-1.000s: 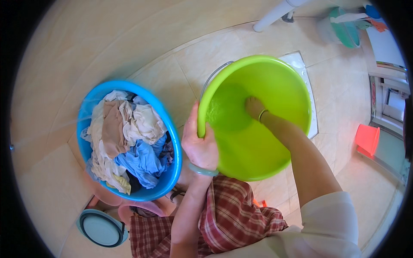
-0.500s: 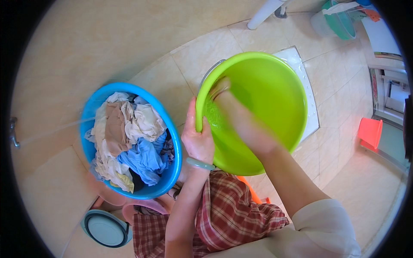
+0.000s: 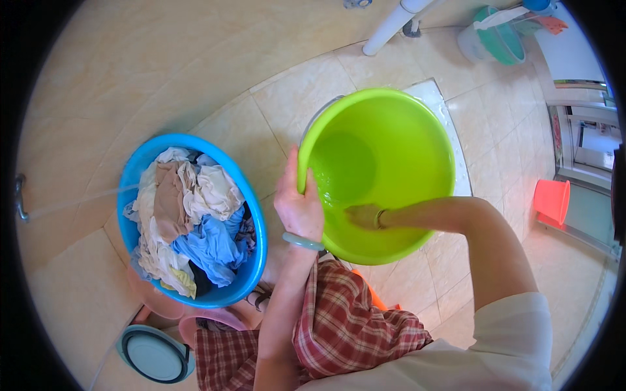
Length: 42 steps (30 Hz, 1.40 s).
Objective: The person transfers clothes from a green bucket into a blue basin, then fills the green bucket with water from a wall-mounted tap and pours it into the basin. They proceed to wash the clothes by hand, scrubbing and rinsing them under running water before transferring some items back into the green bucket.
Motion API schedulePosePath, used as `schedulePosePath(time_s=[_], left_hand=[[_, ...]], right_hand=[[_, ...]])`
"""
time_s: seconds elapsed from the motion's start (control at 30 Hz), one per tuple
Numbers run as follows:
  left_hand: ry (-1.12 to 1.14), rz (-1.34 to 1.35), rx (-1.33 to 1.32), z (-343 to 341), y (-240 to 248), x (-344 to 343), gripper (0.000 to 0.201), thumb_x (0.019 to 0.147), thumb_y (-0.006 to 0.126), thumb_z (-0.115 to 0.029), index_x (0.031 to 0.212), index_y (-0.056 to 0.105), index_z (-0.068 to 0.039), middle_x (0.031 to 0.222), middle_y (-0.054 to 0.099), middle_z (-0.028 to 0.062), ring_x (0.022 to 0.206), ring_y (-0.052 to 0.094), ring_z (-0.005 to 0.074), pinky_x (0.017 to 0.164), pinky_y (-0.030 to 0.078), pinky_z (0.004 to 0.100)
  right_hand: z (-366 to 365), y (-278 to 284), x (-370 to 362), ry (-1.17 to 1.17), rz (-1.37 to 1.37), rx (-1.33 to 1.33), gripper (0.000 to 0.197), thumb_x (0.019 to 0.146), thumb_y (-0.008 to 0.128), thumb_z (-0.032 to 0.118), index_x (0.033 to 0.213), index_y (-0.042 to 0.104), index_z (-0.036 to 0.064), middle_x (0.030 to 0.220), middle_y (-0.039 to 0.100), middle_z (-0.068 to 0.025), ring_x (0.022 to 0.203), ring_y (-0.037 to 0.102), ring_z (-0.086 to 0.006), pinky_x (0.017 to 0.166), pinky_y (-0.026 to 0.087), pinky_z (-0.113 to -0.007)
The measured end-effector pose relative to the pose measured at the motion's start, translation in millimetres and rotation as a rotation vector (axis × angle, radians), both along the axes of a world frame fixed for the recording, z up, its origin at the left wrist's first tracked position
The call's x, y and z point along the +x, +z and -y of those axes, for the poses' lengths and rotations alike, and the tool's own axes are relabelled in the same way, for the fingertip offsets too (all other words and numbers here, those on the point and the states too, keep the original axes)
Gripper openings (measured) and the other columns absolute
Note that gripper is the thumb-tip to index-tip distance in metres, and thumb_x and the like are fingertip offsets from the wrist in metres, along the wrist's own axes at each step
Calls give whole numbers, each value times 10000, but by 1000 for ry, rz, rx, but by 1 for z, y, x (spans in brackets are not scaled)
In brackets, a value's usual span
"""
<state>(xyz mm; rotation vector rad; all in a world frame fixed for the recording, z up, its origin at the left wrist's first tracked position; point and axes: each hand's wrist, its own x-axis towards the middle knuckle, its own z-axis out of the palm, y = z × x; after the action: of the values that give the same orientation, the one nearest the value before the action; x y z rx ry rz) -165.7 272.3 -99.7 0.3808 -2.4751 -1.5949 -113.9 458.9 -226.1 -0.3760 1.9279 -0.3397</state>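
A lime-green bucket (image 3: 417,150) is tipped so that its inside faces me, with a little water visible low on the left of its inner wall. My left hand (image 3: 300,205) grips the bucket's left rim, fingers outside and thumb over the edge. Inside the bucket, my right hand (image 3: 360,216) is close to the lower inner wall; its fingers are blurred, so their pose is unclear. To the left stands a blue basin (image 3: 259,260) heaped with clothes (image 3: 207,215) in white, beige and blue. A stream of water from a wall tap (image 3: 21,197) runs toward this basin.
Behind the bucket lies a white floor plate (image 3: 462,173). A white pipe (image 3: 394,26) and a green-and-white bucket (image 3: 499,39) are at the back. A red bucket (image 3: 551,203) stands at right. Lower left are a pink basin (image 3: 225,317) and a grey-blue folding basin (image 3: 155,353).
My right hand has moved from the bucket's far left inner wall down toward its near side, and the elbow has swung outward. My left hand keeps its hold on the rim.
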Motion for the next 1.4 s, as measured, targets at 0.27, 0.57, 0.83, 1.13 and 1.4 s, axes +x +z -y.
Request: schedulePosePath(time_s=[0.27, 0.57, 0.83, 1.13, 1.4], left_hand=[[-21, 134, 25, -3, 14, 1, 471, 822, 559, 53, 1280, 520, -48, 1195, 594, 195, 1074, 602, 307, 894, 473, 347], [-3, 20, 43, -12, 10, 1, 515, 812, 558, 50, 1306, 505, -89, 1163, 604, 183, 1013, 609, 351, 846, 497, 388], [-20, 18, 27, -16, 7, -1, 459, 814, 563, 47, 1264, 543, -46, 1162, 612, 197, 1038, 625, 289, 872, 480, 345], [-42, -19, -49, -12, 2, -1, 539, 787, 568, 22, 1304, 512, -119, 1119, 614, 195, 973, 616, 352, 825, 502, 404], [-118, 235, -98, -13, 15, -2, 595, 792, 568, 24, 1334, 483, -206, 1138, 600, 206, 965, 610, 368, 816, 500, 423]], right_hand=[[-44, -92, -88, 561, -984, -121, 266, 823, 509, 171, 1022, 610, 27, 1144, 563, -152, 1010, 541, -300, 922, 406, -442], [-85, -118, -58, -94, -648, 324, 249, 848, 492, 195, 937, 641, 17, 939, 598, -172, 836, 619, -326, 745, 519, -413], [70, -79, -3, -1228, 20, -253, 470, 910, 408, 407, 1028, 608, -2, 1074, 608, -251, 956, 586, -402, 887, 449, -454], [29, 121, 2, -347, -105, -524, 556, 986, 290, 452, 1319, 437, 33, 1248, 543, -182, 1141, 512, -330, 993, 374, -388], [-120, 90, -109, 1075, -501, 543, 664, 909, 424, 506, 1398, 370, 61, 1491, 295, -84, 1407, 176, -232, 1158, 75, -381]])
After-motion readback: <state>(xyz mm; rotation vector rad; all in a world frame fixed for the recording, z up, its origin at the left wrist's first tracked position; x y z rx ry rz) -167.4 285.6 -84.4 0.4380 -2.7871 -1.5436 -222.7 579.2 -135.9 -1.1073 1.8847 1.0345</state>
